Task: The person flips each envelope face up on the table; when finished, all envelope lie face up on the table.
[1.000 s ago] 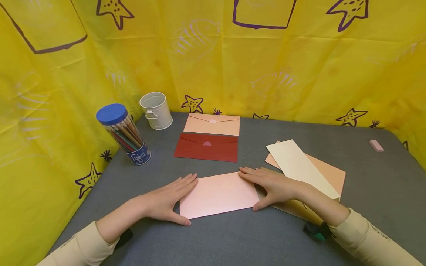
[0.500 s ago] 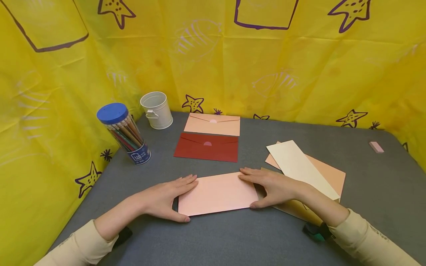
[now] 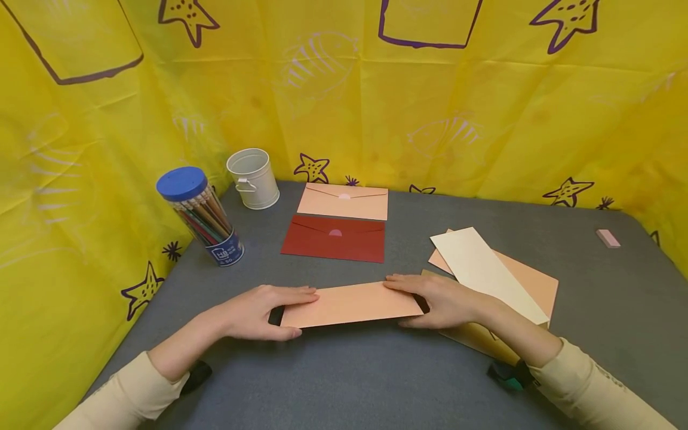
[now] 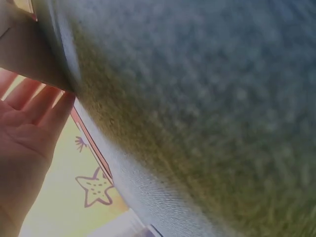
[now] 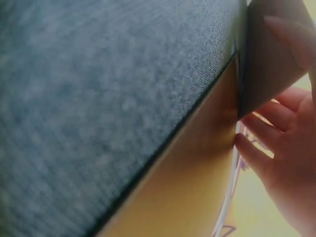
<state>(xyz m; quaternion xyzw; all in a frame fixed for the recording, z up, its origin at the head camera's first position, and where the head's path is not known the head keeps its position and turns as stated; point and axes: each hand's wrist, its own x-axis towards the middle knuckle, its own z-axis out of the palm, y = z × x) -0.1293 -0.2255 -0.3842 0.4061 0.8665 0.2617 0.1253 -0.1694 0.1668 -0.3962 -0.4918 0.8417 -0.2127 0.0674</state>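
A yellow cloth (image 3: 371,137) with drawn stars and fishes stood on the left and behind the grey table (image 3: 344,382). Farthest to the left on the table was a clear tub of pencils (image 3: 206,215) with a blue lid, and just beside it, a little behind, a white bucket (image 3: 254,179). In front of these two, the left hand (image 3: 258,312) pinched the left end of a pale pink envelope (image 3: 352,303), with the fingers on its far edge and the thumb at the near one. Behind this envelope lay a red envelope (image 3: 338,240), and behind the red one a peach envelope (image 3: 342,206), both with closed flaps. The pale pink envelope was between the two hands, tilted, with its near side raised off the table. The right hand (image 3: 446,303) pinched its right end in the same manner. Partly under this hand and forearm lay a gold envelope (image 3: 473,335). Next to it, a cream envelope (image 3: 486,272) lay across a second peach envelope (image 3: 532,278). Farthest to the right was a small pink block (image 3: 608,238).
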